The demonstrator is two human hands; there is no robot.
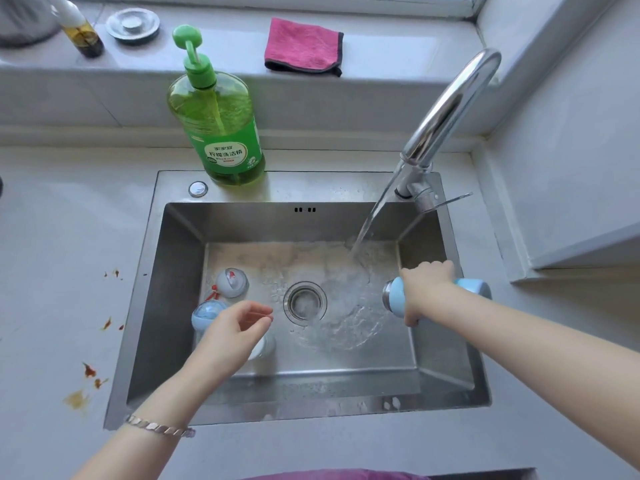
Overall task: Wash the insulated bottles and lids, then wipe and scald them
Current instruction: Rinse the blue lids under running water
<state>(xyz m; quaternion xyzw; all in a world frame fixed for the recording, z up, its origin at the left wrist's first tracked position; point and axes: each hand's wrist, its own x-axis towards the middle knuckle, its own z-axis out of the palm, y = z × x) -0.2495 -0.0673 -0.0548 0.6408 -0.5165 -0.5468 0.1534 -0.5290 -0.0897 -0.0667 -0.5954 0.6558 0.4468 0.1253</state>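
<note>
Right hand [427, 289] grasps the blue bottle [393, 296] around its middle, fingers wrapped over the top. The bottle lies horizontal above the right side of the sink [173, 289], its metal neck pointing left toward the running water [367, 226].

Faucet [450, 109] on; the stream lands on the sink floor right of the drain [304, 301], just short of the bottle's mouth.

Left hand [239, 327] hovers over the left part of the basin, fingers loosely curled, nothing in it. Bracelet [159, 427] on that wrist.

2 lids sit on the sink floor at left: a blue lid [206, 315] just beside the left hand, and a grey lid [232, 280] with a red mark behind it. A white item [263, 348] shows under the left hand; cannot tell what it is.

Green detergent bottle [221, 133] stands on the sink's back rim. Pink cloth [303, 46] lies folded on the windowsill [381, 46]. Brown-red stains [90, 370] mark the desk [52, 237] left of the sink.
</note>
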